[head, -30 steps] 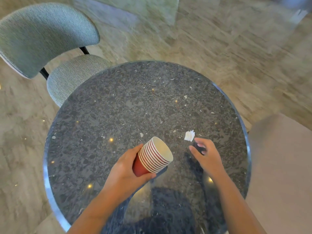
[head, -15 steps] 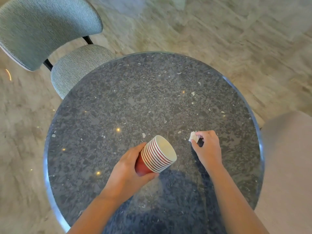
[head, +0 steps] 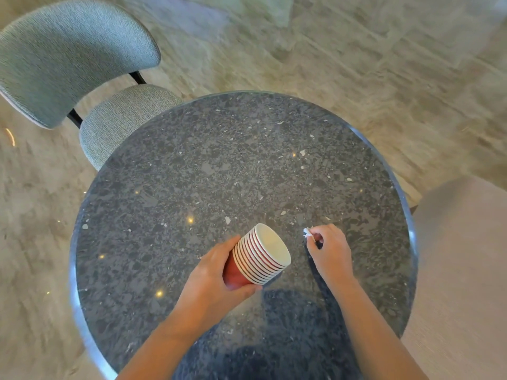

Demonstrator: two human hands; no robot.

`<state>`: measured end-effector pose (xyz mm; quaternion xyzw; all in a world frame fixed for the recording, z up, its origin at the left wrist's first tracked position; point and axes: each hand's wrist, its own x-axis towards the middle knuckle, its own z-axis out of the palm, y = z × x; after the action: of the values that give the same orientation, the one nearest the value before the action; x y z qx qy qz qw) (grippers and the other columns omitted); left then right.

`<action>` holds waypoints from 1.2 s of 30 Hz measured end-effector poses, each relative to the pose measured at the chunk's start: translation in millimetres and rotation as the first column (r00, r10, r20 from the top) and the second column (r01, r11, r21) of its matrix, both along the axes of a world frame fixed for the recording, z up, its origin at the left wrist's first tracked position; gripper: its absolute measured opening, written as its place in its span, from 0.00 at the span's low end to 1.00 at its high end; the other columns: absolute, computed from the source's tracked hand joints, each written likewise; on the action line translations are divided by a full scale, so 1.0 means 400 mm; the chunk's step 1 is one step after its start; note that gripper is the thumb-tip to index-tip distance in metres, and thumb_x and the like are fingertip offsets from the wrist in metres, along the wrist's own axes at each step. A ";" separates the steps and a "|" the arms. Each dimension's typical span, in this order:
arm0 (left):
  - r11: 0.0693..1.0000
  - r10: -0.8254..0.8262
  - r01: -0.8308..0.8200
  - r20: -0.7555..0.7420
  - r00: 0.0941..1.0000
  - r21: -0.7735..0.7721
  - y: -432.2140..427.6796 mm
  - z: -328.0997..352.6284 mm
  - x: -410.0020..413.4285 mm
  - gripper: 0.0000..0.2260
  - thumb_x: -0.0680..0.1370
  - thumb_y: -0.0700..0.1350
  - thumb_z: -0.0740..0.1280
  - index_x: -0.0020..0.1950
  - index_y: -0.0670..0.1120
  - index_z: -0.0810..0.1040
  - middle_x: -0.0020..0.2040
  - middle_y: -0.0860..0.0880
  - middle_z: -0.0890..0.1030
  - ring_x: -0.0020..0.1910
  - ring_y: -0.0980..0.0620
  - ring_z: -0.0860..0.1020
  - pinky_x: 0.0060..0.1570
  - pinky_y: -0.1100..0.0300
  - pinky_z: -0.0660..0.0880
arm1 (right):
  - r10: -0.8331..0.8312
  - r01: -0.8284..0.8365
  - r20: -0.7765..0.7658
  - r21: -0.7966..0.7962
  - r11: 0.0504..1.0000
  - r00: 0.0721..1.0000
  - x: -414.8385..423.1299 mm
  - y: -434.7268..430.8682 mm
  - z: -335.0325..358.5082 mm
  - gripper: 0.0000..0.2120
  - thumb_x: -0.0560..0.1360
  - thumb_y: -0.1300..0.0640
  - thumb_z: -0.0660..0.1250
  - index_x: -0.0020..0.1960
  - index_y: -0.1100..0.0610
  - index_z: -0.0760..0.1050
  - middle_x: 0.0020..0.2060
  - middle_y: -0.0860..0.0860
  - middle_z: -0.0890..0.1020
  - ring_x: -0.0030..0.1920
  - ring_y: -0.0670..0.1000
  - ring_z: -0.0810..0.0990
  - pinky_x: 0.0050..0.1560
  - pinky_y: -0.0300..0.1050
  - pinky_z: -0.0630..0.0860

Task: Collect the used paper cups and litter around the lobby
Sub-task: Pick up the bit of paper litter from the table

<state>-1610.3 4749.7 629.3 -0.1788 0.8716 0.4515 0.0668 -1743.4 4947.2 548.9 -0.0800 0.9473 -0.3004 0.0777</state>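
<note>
While left hand [head: 211, 275] grips cups [head: 260, 255], chair [head: 74, 58] beside table [head: 219, 174]

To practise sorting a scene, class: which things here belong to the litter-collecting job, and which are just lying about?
Job: stack of red paper cups, held by the left hand; white paper scrap, pinched by the right hand.
Just there: round speckled table; green chair; beige seat at the right.
</note>
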 end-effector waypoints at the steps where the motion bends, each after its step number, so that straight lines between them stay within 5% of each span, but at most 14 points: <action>1: 1.000 -0.002 0.002 -0.002 1.000 0.002 0.001 0.004 0.004 0.38 0.63 0.52 0.78 0.68 0.59 0.65 0.60 0.62 0.73 0.60 0.61 0.72 0.60 0.61 0.70 | -0.006 0.006 0.008 -0.001 1.000 1.000 0.009 0.002 0.002 0.04 0.74 0.59 0.66 0.47 0.58 0.77 0.40 0.47 0.74 0.43 0.47 0.70 0.40 0.36 0.63; 6: 0.999 -0.012 0.013 -0.013 1.000 0.034 0.001 0.023 0.029 0.37 0.62 0.52 0.78 0.68 0.58 0.66 0.60 0.60 0.74 0.60 0.59 0.72 0.61 0.54 0.72 | -0.003 0.001 0.082 0.023 1.000 0.997 0.064 0.016 0.013 0.03 0.74 0.57 0.66 0.46 0.56 0.76 0.39 0.46 0.74 0.43 0.47 0.71 0.41 0.36 0.64; 18: 0.998 0.016 -0.015 -0.020 1.000 0.068 -0.021 0.032 0.140 0.37 0.62 0.54 0.78 0.68 0.59 0.65 0.59 0.63 0.73 0.57 0.62 0.72 0.59 0.57 0.73 | -0.029 0.041 0.206 -0.054 0.998 0.978 0.221 0.012 0.038 0.02 0.74 0.58 0.66 0.46 0.55 0.76 0.40 0.46 0.77 0.44 0.49 0.75 0.44 0.38 0.70; 28: 0.989 0.112 -0.106 -0.051 0.992 0.104 -0.125 0.026 0.253 0.34 0.62 0.52 0.78 0.62 0.64 0.65 0.54 0.65 0.73 0.53 0.66 0.72 0.49 0.69 0.69 | 0.063 -0.052 0.092 -0.119 0.992 0.994 0.290 -0.103 0.125 0.07 0.75 0.57 0.65 0.38 0.49 0.72 0.35 0.45 0.75 0.38 0.44 0.72 0.37 0.28 0.67; 36: 0.934 0.318 -0.290 -0.116 0.941 0.209 -0.310 0.062 0.395 0.30 0.53 0.65 0.73 0.52 0.76 0.66 0.52 0.65 0.76 0.52 0.66 0.75 0.49 0.69 0.71 | 0.214 -0.225 -0.078 -0.178 0.958 0.974 0.381 -0.330 0.264 0.03 0.75 0.57 0.65 0.44 0.50 0.74 0.37 0.43 0.77 0.40 0.41 0.74 0.40 0.29 0.68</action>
<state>-1452.3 4625.7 654.1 -0.2705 0.7892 0.5488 -0.0522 -1591.2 4815.2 654.4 -0.2000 0.9022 -0.3747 0.0753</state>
